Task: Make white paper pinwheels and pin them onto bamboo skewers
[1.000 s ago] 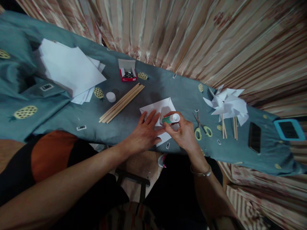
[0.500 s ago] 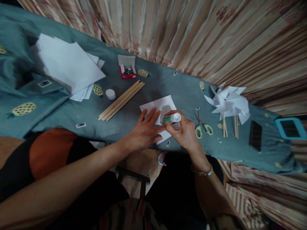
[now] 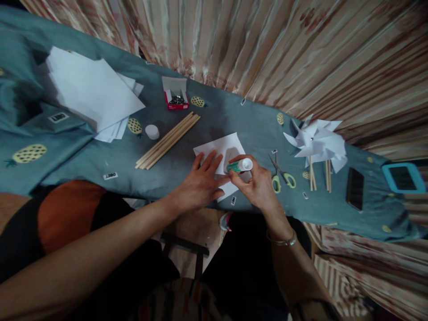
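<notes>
A white sheet of paper (image 3: 234, 143) lies on the cloth-covered table in front of me. My left hand (image 3: 202, 183) rests flat on its left part with fingers spread. Gripped in my right hand (image 3: 256, 183) is a green and white glue stick (image 3: 239, 165), tilted so that its lower end is at the middle of the paper. My fingers hide that end. A white round cap (image 3: 152, 131) sits apart on the left. Just right of my right hand lie scissors (image 3: 282, 174) with green handles, blades apart.
Wooden sticks (image 3: 169, 140) lie left of the paper. Behind them stands an open red box (image 3: 177, 100) of small metal pieces. White sheets (image 3: 93, 89) are piled at far left. Paper pinwheels (image 3: 317, 140) on sticks, a phone (image 3: 355, 188) and a blue-framed device (image 3: 403, 178) lie at right.
The view has shifted very slightly, so the table things appear a little further left. Both hands, the glue stick and the paper keep almost the same positions relative to each other.
</notes>
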Demonstrator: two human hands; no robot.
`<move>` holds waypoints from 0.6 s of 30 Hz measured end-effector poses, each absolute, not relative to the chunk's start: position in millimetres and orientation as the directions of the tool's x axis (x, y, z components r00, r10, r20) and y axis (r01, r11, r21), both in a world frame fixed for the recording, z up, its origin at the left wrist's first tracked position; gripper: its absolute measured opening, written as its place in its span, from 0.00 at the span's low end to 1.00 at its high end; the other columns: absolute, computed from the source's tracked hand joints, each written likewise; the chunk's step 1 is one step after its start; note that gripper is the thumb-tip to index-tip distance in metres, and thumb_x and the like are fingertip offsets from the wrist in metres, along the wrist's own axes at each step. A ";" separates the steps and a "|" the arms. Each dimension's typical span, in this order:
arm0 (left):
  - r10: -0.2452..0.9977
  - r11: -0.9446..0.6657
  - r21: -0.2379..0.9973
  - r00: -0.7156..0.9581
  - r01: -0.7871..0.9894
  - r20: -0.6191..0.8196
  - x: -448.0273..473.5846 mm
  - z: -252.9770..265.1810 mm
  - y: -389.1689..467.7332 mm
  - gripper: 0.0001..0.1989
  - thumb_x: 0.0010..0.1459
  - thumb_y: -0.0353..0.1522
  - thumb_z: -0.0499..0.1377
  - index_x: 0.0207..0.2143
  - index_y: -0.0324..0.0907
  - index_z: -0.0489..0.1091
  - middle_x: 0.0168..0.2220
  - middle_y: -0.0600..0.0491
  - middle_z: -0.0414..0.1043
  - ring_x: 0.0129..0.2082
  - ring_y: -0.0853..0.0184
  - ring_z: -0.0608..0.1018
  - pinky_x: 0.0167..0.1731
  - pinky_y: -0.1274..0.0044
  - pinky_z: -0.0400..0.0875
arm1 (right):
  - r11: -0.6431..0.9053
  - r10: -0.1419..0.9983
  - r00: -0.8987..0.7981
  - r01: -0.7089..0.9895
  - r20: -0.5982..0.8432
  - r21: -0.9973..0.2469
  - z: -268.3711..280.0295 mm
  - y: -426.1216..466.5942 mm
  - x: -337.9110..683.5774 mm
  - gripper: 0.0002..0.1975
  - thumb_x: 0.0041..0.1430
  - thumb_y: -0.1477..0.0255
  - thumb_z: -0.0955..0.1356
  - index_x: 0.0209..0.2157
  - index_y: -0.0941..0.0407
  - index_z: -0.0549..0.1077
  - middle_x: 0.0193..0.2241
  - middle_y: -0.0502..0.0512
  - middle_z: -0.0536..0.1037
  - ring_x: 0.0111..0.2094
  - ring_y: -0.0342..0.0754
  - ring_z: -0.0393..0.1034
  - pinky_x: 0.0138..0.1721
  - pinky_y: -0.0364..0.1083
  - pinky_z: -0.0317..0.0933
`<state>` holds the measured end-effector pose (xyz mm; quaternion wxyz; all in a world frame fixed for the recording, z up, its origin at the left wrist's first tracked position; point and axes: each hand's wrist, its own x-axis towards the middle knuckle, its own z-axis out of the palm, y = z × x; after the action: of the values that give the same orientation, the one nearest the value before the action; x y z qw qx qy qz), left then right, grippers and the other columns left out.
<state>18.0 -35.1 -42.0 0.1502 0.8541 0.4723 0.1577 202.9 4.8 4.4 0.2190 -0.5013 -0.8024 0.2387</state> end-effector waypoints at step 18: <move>0.854 -0.510 0.397 0.504 0.763 0.128 18.6 -43.5 -34.9 0.27 0.59 0.41 0.62 0.60 0.55 0.65 0.70 0.46 0.50 0.69 0.42 0.50 0.63 0.47 0.48 | 0.410 0.902 -0.404 0.692 0.152 -0.595 0.6 5.1 205.9 0.10 0.58 0.67 0.69 0.42 0.53 0.70 0.32 0.51 0.81 0.30 0.47 0.77 0.34 0.44 0.70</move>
<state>18.6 -34.9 -43.5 0.1462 0.8547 0.4731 0.1557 205.9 5.1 0.6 0.2325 -0.4937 -0.8068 0.2262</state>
